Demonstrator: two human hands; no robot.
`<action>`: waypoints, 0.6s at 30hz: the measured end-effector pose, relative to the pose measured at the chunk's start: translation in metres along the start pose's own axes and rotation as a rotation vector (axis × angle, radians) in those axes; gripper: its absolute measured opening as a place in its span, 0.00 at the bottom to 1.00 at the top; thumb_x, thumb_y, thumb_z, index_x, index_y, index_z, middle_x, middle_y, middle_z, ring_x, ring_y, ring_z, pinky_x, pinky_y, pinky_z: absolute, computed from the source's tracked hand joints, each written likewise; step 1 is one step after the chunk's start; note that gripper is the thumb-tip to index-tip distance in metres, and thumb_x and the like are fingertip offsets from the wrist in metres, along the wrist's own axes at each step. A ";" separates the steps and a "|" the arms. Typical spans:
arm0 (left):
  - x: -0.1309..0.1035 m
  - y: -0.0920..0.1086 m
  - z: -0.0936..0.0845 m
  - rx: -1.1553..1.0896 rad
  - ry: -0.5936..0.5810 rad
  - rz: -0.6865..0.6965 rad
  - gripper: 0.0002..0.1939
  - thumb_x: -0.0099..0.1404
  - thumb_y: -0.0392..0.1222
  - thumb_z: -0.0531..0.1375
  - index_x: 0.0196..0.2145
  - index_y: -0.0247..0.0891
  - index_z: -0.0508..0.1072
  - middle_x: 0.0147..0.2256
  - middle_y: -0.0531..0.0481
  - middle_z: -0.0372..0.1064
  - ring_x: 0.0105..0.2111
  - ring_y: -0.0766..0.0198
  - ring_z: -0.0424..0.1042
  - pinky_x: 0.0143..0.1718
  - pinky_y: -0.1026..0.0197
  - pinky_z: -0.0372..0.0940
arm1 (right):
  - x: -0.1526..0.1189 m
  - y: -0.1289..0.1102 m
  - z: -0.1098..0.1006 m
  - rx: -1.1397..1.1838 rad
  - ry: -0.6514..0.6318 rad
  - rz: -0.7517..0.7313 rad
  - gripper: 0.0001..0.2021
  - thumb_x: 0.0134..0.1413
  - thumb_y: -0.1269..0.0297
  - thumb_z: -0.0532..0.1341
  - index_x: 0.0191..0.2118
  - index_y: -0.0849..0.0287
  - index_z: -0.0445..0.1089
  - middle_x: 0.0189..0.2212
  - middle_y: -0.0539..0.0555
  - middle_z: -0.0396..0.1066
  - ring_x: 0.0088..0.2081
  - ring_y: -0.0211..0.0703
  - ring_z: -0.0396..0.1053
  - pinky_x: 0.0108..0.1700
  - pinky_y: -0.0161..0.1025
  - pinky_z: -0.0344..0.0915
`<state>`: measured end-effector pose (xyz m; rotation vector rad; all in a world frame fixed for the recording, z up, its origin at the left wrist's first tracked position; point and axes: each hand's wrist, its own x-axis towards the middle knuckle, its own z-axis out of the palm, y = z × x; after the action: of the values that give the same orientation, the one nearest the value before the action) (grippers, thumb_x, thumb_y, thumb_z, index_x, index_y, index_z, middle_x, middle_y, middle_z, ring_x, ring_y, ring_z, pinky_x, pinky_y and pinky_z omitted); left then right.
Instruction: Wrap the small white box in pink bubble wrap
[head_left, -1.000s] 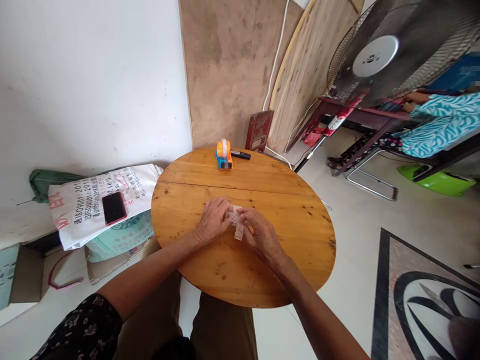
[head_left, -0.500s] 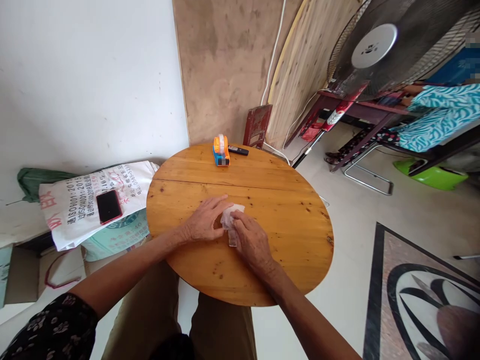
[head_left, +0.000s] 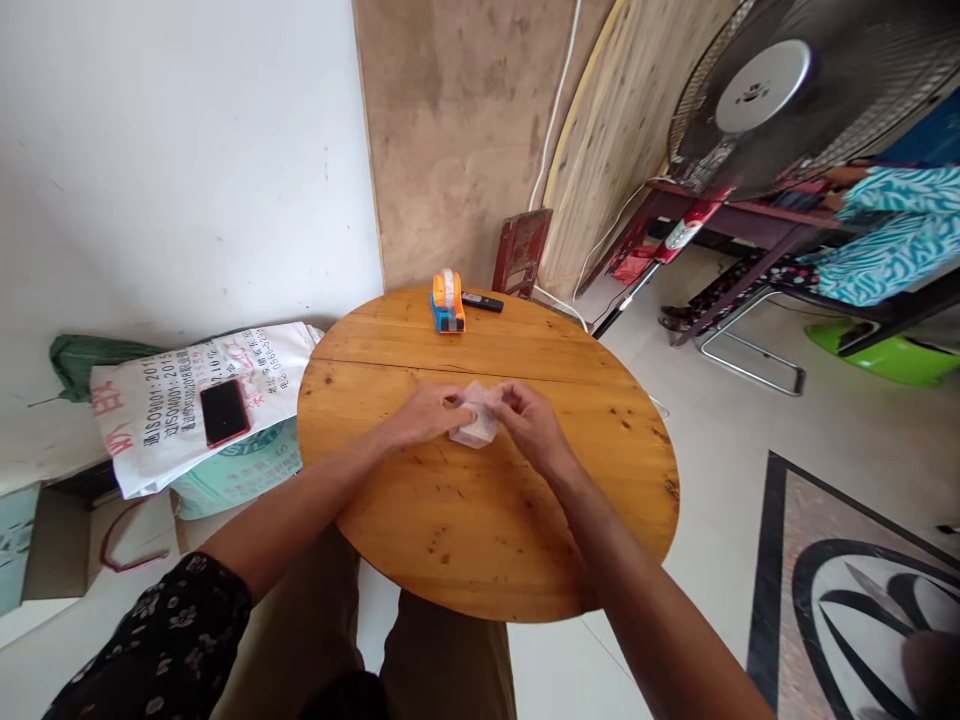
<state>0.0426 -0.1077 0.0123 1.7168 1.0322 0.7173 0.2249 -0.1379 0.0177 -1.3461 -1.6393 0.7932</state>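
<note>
A small bundle of translucent, whitish bubble wrap is between my hands above the middle of the round wooden table. What it may enclose cannot be made out. My left hand grips its left side, thumb pressed on the front. On the other side, my right hand pinches the upper right part of the wrap between thumb and fingers.
An orange and blue tape dispenser and a black remote-like object lie at the table's far edge. Left, a red-edged phone rests on stacked sacks. A standing fan and a seated person are at right.
My hands have raised the bubble wrap slightly and turned it. My left fingers, spread flat before, now close on it. My right hand has moved up and right, pinching its edge.
</note>
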 end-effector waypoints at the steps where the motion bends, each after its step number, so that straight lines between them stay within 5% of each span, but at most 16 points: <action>1: 0.005 0.004 0.000 -0.058 0.010 -0.112 0.09 0.58 0.41 0.58 0.33 0.35 0.74 0.25 0.52 0.71 0.25 0.65 0.70 0.26 0.65 0.65 | 0.009 0.001 -0.001 0.085 -0.014 0.056 0.11 0.51 0.54 0.60 0.30 0.55 0.64 0.27 0.50 0.72 0.29 0.41 0.69 0.34 0.38 0.66; 6: 0.019 0.010 0.003 -0.155 0.061 -0.341 0.08 0.60 0.41 0.56 0.27 0.35 0.71 0.19 0.53 0.67 0.19 0.67 0.68 0.20 0.67 0.62 | 0.024 0.009 0.000 0.356 -0.134 0.185 0.24 0.45 0.47 0.66 0.44 0.58 0.67 0.36 0.53 0.76 0.36 0.44 0.73 0.40 0.41 0.69; 10: 0.016 0.002 0.000 -0.189 0.065 -0.286 0.12 0.63 0.45 0.56 0.27 0.35 0.70 0.21 0.53 0.67 0.19 0.68 0.67 0.20 0.67 0.62 | 0.015 0.014 0.001 0.441 -0.244 0.196 0.40 0.39 0.51 0.72 0.58 0.54 0.58 0.45 0.56 0.76 0.43 0.48 0.75 0.43 0.43 0.71; 14: 0.012 -0.002 -0.006 -0.249 0.038 -0.147 0.22 0.63 0.57 0.58 0.29 0.33 0.72 0.24 0.50 0.69 0.22 0.68 0.67 0.23 0.67 0.62 | 0.013 0.014 0.001 0.452 -0.189 0.217 0.37 0.43 0.52 0.70 0.58 0.56 0.59 0.44 0.57 0.77 0.43 0.48 0.76 0.45 0.45 0.72; 18: 0.009 -0.002 -0.008 -0.565 -0.061 -0.062 0.28 0.54 0.61 0.67 0.41 0.32 0.76 0.36 0.44 0.75 0.33 0.63 0.73 0.36 0.62 0.67 | 0.012 0.012 0.000 0.459 -0.143 0.199 0.38 0.44 0.50 0.70 0.60 0.55 0.59 0.48 0.59 0.77 0.46 0.51 0.76 0.49 0.48 0.71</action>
<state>0.0399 -0.0959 0.0128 1.2041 0.7438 0.8180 0.2293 -0.1241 0.0100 -1.1494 -1.3282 1.3195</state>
